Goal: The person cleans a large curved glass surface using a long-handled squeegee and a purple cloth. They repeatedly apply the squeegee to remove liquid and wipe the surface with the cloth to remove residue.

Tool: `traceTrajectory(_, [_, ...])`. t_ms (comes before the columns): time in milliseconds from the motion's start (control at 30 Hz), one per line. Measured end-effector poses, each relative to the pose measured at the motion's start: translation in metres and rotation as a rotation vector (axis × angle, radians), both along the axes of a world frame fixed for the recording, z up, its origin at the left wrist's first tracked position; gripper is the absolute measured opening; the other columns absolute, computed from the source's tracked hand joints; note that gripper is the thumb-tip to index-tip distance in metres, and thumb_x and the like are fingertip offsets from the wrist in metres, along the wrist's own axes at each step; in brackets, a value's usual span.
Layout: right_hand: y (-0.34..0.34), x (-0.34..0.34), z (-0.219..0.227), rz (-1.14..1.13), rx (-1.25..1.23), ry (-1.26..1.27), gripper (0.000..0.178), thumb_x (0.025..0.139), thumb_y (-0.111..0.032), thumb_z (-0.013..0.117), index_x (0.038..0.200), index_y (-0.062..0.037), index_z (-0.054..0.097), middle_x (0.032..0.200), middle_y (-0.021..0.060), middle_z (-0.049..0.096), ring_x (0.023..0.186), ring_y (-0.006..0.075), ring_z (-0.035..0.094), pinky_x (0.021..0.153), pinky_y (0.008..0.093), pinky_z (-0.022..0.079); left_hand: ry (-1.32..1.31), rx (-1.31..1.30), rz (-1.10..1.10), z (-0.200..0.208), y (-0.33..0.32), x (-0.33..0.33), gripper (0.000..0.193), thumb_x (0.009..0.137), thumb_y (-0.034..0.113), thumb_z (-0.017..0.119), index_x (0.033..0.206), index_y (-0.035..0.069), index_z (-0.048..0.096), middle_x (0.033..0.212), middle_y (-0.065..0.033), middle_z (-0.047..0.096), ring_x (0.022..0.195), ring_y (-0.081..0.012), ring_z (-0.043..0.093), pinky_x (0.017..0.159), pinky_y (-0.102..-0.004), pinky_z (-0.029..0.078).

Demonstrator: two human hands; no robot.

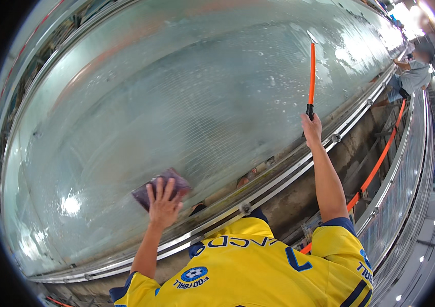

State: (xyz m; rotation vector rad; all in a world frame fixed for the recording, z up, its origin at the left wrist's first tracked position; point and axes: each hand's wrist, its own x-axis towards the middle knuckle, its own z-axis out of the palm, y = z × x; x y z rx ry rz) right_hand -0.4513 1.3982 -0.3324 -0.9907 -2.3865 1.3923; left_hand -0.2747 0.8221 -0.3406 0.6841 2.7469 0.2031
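Observation:
My left hand (163, 205) lies with spread fingers on a dark purple pad or folded cloth (143, 194), pressing it flat against a large wet glass sheet (176, 97). The fingers rest over the pad rather than wrap round it. My right hand (311, 127) is closed round the black grip of a slim orange rod-like tool (312, 74). That tool points away from me over the glass, its far end close to a wet, shiny patch. Exactly what kind of tool it is, I cannot tell.
A metal rail (279, 189) with round fittings runs along the glass's near edge, in front of my body. An orange hose (379, 159) hangs by another railed panel at right. A person in grey (415, 77) stands at the far right. Strong glare covers the far glass.

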Motion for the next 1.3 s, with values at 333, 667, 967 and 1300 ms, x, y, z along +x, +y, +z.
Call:
traceTrajectory(333, [0.147, -0.024, 0.026, -0.027, 0.014, 0.049, 0.024, 0.095, -0.028, 0.067, 0.092, -0.0052, 0.06, 0.074, -0.0037, 0.048, 0.068, 0.0074, 0.043, 0.06, 0.028, 0.036, -0.052, 0.179, -0.662, 0.004, 0.375, -0.195, 0.045, 0.1, 0.046, 0.05, 0.141, 0.031, 0.058, 0.165, -0.0035, 0.027, 0.154, -0.0355, 0.014, 0.118, -0.0696, 0.009])
traceTrajectory(667, [0.102, -0.057, -0.054, -0.113, 0.004, 0.05, 0.05, 0.099, -0.026, 0.063, 0.14, 0.0013, 0.05, 0.145, 0.0189, 0.052, 0.138, 0.0254, 0.039, 0.123, 0.0406, 0.002, 0.448, 0.115, 0.11, -0.041, 0.498, -0.559, 0.05, 0.106, 0.04, 0.035, 0.154, 0.03, 0.04, 0.167, -0.0053, 0.022, 0.152, -0.0381, 0.019, 0.117, -0.0688, 0.014])
traceTrajectory(967, [0.097, -0.059, -0.063, -0.028, 0.001, 0.128, 0.051, 0.096, -0.018, 0.059, 0.144, -0.0024, 0.053, 0.131, 0.0046, 0.062, 0.117, 0.0167, 0.054, 0.116, 0.038, 0.009, -0.021, 0.132, -0.229, -0.007, 0.391, -0.336, 0.052, 0.103, 0.046, 0.04, 0.152, 0.028, 0.043, 0.166, -0.0009, 0.025, 0.154, -0.0305, 0.016, 0.121, -0.0634, 0.009])
traceTrajectory(1300, [0.115, -0.072, -0.098, -0.113, 0.011, 0.343, 0.043, 0.092, -0.021, 0.063, 0.131, -0.0047, 0.065, 0.117, 0.0027, 0.068, 0.109, 0.0181, 0.057, 0.118, 0.0409, 0.011, 0.304, -0.22, 0.927, -0.043, 0.001, -0.294, 0.056, 0.107, 0.037, 0.036, 0.161, 0.029, 0.022, 0.169, -0.0063, 0.015, 0.153, -0.0359, 0.016, 0.118, -0.0623, 0.016])
